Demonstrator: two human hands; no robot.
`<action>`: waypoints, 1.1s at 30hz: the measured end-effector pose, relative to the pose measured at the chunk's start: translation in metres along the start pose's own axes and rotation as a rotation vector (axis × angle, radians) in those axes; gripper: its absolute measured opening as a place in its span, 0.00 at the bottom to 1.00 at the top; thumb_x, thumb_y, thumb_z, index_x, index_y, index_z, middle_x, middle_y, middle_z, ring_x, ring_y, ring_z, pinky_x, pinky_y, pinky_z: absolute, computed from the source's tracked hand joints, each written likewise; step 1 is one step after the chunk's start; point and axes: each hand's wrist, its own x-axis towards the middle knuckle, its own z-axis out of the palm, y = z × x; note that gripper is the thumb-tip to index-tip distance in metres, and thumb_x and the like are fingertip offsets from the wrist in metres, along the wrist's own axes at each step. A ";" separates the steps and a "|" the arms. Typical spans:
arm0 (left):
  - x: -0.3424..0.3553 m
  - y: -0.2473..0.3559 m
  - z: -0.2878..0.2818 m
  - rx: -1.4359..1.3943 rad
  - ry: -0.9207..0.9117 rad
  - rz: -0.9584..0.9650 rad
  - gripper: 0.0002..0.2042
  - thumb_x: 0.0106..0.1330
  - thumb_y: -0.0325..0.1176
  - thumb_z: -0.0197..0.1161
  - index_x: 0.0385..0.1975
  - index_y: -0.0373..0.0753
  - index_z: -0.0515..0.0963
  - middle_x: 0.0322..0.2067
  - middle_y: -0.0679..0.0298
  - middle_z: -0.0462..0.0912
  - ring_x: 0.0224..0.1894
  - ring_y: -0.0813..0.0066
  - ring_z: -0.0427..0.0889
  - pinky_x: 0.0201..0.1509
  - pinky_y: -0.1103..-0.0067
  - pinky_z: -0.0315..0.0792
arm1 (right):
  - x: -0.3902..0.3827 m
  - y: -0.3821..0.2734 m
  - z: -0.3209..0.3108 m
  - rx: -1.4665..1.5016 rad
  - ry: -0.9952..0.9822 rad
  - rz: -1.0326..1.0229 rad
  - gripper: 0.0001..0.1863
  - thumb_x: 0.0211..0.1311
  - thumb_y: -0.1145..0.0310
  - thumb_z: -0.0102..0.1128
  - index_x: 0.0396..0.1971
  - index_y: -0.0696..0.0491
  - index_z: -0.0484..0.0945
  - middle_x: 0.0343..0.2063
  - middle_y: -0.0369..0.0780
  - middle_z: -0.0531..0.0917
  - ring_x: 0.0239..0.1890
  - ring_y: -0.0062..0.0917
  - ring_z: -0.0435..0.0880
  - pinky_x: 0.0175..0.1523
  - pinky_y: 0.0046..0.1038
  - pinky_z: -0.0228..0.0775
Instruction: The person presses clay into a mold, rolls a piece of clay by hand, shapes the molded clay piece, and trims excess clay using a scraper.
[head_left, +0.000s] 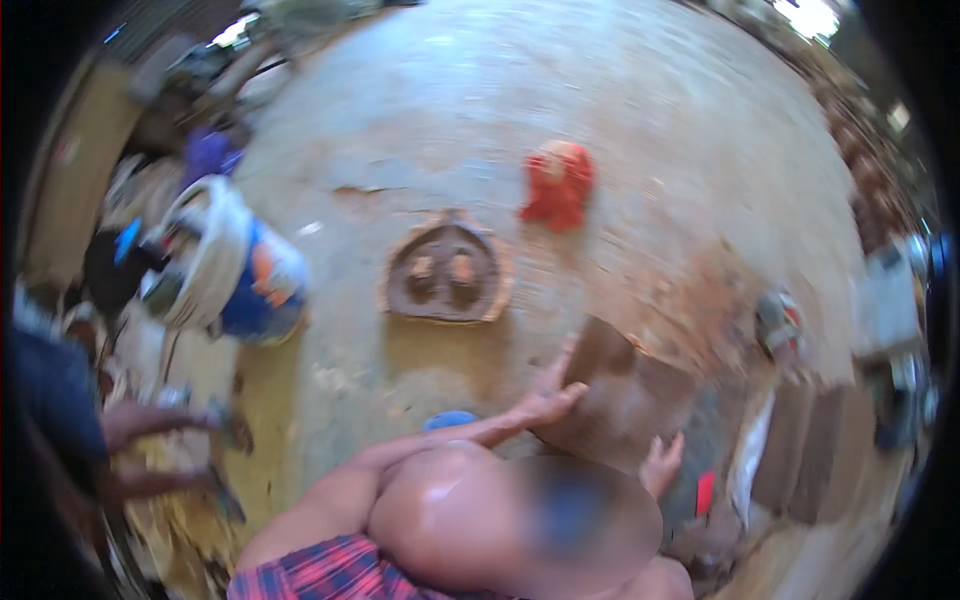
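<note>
A brown slab of what looks like wet clay [625, 400] lies between my two hands, just right of the middle and low in view. My left hand [550, 395] grips its left edge, with the thumb over the near face and the fingers stretched along the side. At the near right edge, my right hand [660, 465] holds the slab, its fingertips pointing up; my knee hides part of it. Farther off to the left sits a rounded dark clay piece [442, 300] with a pale rim and two hollows holding lighter lumps.
A red-orange cloth or bag [558, 195] rests on the concrete floor ahead. A white and blue bucket [265, 275] tilts at left, near another person's legs [160, 425]. On the right are a small can [775, 322], brown slabs [825, 450] and a red object [706, 492].
</note>
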 end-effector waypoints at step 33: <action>-0.003 -0.002 -0.005 -0.153 -0.073 -0.113 0.43 0.73 0.28 0.56 0.82 0.43 0.36 0.81 0.47 0.49 0.80 0.47 0.54 0.83 0.64 0.51 | 0.015 0.023 -0.002 -0.061 -0.069 -0.063 0.36 0.74 0.64 0.57 0.73 0.70 0.60 0.73 0.61 0.64 0.77 0.49 0.62 0.81 0.39 0.51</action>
